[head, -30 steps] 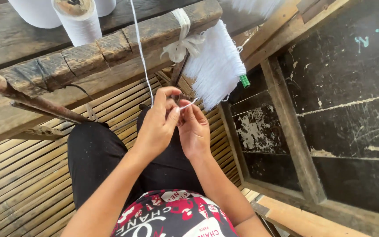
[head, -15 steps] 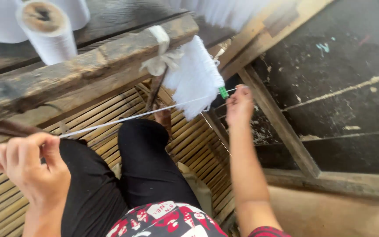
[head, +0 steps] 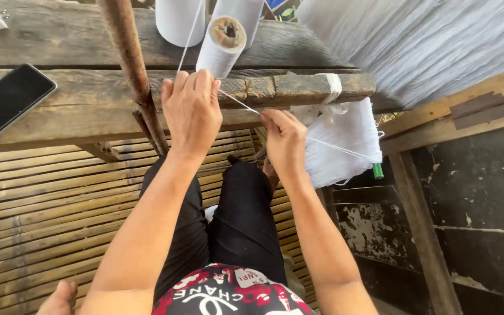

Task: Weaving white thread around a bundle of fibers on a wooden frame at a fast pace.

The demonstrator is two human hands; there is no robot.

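Observation:
My left hand [head: 191,111] is raised in front of a weathered wooden beam [head: 77,108], fingers closed on a thin white thread [head: 239,101]. The thread runs up from that hand to white thread cones [head: 220,44] standing on the beam. It also stretches right to my right hand [head: 284,140], which pinches it. From there a strand continues to a hanging bundle of white threads [head: 345,146] tied to the beam's end, with a small green piece [head: 377,171] at its lower edge.
A dark phone [head: 7,100] lies on the beam at left. A rusty brown pole [head: 129,64] slants across the beam. Bamboo slat flooring [head: 42,210] lies below, my black-trousered legs [head: 234,216] over it. A dark wooden frame [head: 427,221] stands at right, white warp threads [head: 427,41] above.
My hands, spread wide apart half a second ago with the thread stretched between them, have come together up at the beam. The view has tilted up, showing the phone and cones.

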